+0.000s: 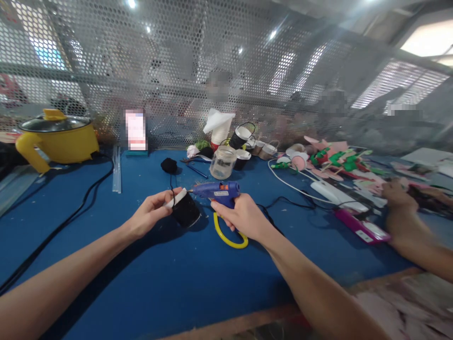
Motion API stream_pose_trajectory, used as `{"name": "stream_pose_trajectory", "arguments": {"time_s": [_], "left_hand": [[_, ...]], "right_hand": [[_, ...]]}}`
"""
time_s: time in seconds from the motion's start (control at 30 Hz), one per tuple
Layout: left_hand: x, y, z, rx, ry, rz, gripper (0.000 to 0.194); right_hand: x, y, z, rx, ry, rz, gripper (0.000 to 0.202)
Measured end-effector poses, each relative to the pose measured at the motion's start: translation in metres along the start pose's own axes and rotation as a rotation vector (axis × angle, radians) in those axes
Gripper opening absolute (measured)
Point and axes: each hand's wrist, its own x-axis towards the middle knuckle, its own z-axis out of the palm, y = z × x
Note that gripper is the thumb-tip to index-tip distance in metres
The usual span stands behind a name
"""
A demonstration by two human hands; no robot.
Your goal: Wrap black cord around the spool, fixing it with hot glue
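Left hand: our left hand (150,215) gripped a small black-wrapped cup (185,209), tilted just above the blue table (141,264).
Right hand: our right hand (242,217) clasped a blue glue gun (217,191), its nozzle apparently touching the cup's rim.
Behind: a glass jar (222,163) and a ball of black yarn (169,165).
Far right: a co-worker's hand (396,196) among felt pieces (336,160).

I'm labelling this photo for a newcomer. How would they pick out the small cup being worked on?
On the blue table, find the blue glue gun in the right hand. At its nozzle, the left hand holds a black-wrapped cup, the only cup off the table.
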Motion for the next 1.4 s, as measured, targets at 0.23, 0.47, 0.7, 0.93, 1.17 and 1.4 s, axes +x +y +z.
{"name": "stream_pose_trajectory", "arguments": {"time_s": [0.23, 0.47, 0.7, 0.93, 1.17, 1.4], "left_hand": [[0.000, 0.001, 0.001, -0.009, -0.001, 0.000, 0.015], [-0.001, 0.002, 0.001, 0.024, -0.007, 0.006, 0.012], [-0.001, 0.001, 0.002, 0.046, 0.026, -0.001, 0.011], [-0.002, 0.003, 0.004, 0.068, 0.049, -0.013, 0.012], [-0.002, 0.004, 0.005, 0.092, 0.059, -0.014, 0.014], [-0.002, 0.004, 0.003, 0.068, 0.014, 0.012, 0.012]], "right_hand": [[-0.002, -0.001, 0.000, -0.003, -0.006, -0.034, 0.027], [-0.007, -0.005, 0.001, -0.053, 0.023, -0.057, 0.028], [-0.014, -0.007, 0.006, -0.188, 0.088, -0.180, 0.022], [-0.016, -0.010, 0.013, -0.203, 0.106, -0.214, 0.018], [-0.016, -0.009, 0.014, -0.216, 0.113, -0.234, 0.018], [-0.012, -0.007, 0.005, -0.156, 0.056, -0.119, 0.024]]}}
